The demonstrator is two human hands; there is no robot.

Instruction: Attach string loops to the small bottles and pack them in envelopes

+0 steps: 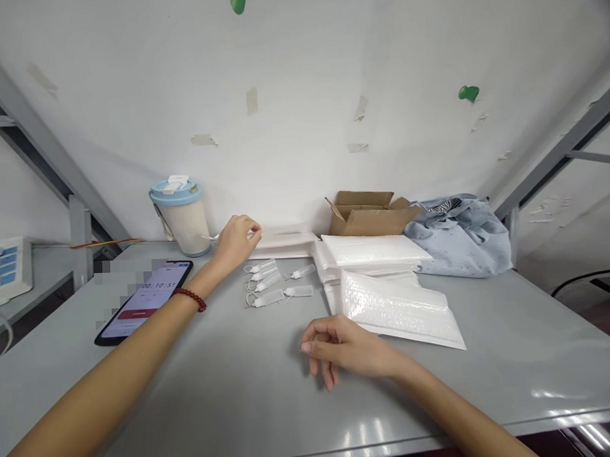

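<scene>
At the back of the table, my left hand (pixel 237 241) is closed, its fingertips bent together beside a low white stack or open box (pixel 285 246). What its fingers hold, if anything, is hidden. A thin white strip shows just left of the wrist. Several small translucent tube-shaped tags with string loops (pixel 268 298) lie in front of that hand. My right hand (pixel 342 350) hovers over the grey tabletop with loosely bent, parted fingers and nothing in them. Just behind it, a white bubble mailer (pixel 398 305) lies against a pile of further mailers (pixel 376 251).
An open cardboard box (pixel 372 219) and a light blue cloth bundle (pixel 463 239) stand at the back right. A cream cup with a blue lid (pixel 184 219) is at the back left. A phone showing a timer (pixel 150 300) lies beside my left forearm.
</scene>
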